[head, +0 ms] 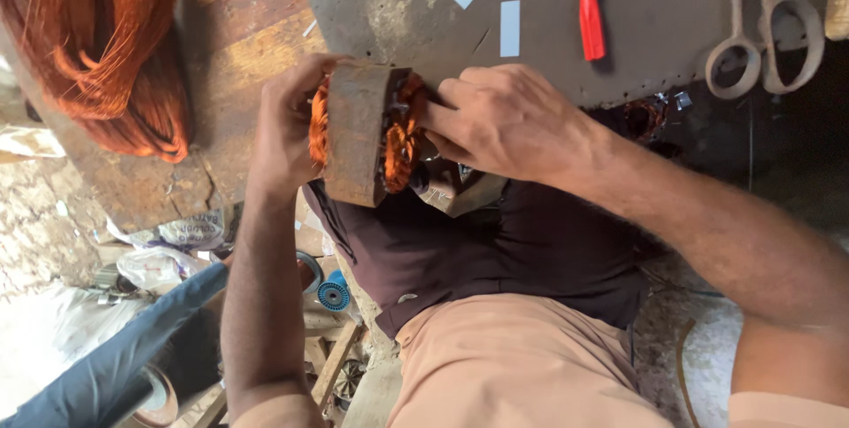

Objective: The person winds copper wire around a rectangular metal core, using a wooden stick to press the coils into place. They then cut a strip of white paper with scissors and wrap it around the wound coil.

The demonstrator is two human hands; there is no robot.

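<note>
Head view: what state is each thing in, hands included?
Motor stator: held up between both hands, copper windings showing at both ends.
Left hand: gripping the stator's left end.
Right hand: fingers pressed onto the right-end windings.
Screwdriver: lying on the bench, untouched.
Scissors: lying on the bench, blades hidden by the frame edge.
Copper wire bundle: loose, lying at the upper left.

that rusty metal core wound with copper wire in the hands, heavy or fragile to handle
The wound core is probably heavy for its size: it looks like a thick, solid metal block, and the left hand grips it while the right hand works at the copper windings. The block seems rigid; the thin wire loops sticking out at both ends could likely bend or snag.
</note>
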